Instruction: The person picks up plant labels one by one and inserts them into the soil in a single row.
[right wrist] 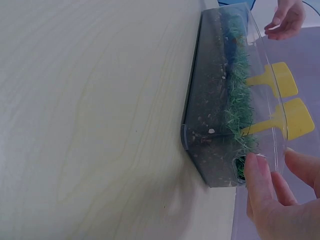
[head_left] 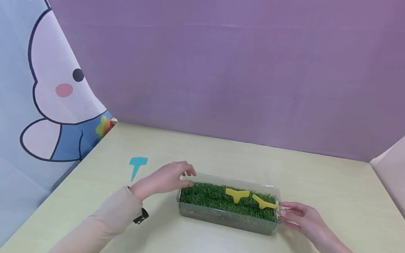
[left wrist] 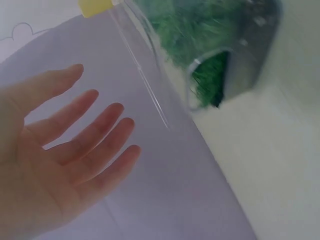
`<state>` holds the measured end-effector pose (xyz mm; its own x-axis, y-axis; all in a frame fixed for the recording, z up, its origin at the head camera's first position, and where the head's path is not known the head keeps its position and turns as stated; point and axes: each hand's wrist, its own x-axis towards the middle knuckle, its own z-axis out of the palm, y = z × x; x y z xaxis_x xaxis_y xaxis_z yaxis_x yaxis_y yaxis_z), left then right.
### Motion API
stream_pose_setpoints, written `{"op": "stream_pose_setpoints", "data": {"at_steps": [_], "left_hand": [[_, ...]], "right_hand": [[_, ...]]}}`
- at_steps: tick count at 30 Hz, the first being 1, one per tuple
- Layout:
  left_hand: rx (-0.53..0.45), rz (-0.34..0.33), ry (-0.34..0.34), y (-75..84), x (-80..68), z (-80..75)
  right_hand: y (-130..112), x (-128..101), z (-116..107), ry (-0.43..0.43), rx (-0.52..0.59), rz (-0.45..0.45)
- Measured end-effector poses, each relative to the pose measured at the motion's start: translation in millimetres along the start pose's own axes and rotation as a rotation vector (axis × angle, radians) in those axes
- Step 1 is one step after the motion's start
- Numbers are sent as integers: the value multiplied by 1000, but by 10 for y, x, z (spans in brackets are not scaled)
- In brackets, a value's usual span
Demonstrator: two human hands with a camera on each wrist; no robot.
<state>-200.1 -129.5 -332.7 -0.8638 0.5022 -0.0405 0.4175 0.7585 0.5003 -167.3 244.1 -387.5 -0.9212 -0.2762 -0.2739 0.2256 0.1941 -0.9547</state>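
Both hands (head_left: 235,196) open, flanking planter (head_left: 227,220)

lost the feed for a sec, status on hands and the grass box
Left hand open at the box's left end. Right hand open, fingertips on its right end. Grass box flat on table, two yellow tags in it. Nothing in the way.
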Motion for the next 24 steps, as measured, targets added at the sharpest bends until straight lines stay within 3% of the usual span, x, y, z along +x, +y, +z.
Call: {"op": "stream_pose_setpoints", "data": {"at_steps": [14,18,24], "left_hand": [[82,-27,40,-428,-273,-101],[73,-8,21,-612,-366,-120],[44,-48,-43,-872,-515,-168]], "right_hand": [[13,0,1,2,13,4],[18,3,0,0,8,1],[24,10,-8,-5,16,-2]]}}
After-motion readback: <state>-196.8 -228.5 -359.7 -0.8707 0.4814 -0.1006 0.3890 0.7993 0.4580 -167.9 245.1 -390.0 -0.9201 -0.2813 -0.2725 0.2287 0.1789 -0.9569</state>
